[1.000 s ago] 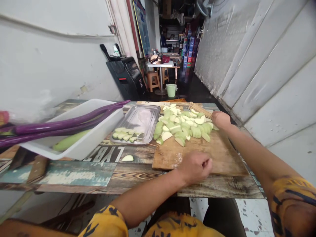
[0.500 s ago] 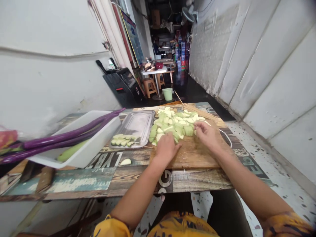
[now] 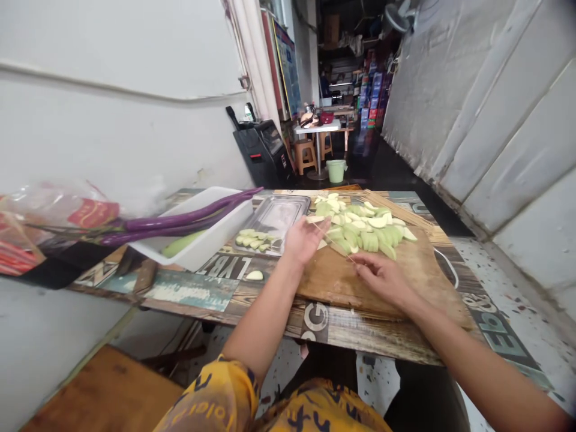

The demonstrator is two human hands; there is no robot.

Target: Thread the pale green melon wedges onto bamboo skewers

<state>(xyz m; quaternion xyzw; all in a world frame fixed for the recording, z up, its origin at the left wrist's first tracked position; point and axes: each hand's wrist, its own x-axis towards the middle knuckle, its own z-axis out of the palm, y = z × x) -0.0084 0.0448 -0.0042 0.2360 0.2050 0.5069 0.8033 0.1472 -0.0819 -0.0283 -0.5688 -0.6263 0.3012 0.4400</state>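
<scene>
Bamboo skewer (image 3: 335,243), 1, over the 1 cutting board (image 3: 407,279): right hand (image 3: 382,277) pinches its near end, left hand (image 3: 305,239) pinches 1 pale slice (image 3: 314,219) at the tip. Nearby: 1 steel tray (image 3: 290,207), 2 purple eggplants (image 3: 189,217).

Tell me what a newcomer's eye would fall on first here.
The heap of pale green slices on the wooden cutting board draws the eye first, with the left hand at its left edge and the right hand apparently pinching a thin stick just in front of it. Next come the long purple eggplants lying across the white tub to the left.
</scene>
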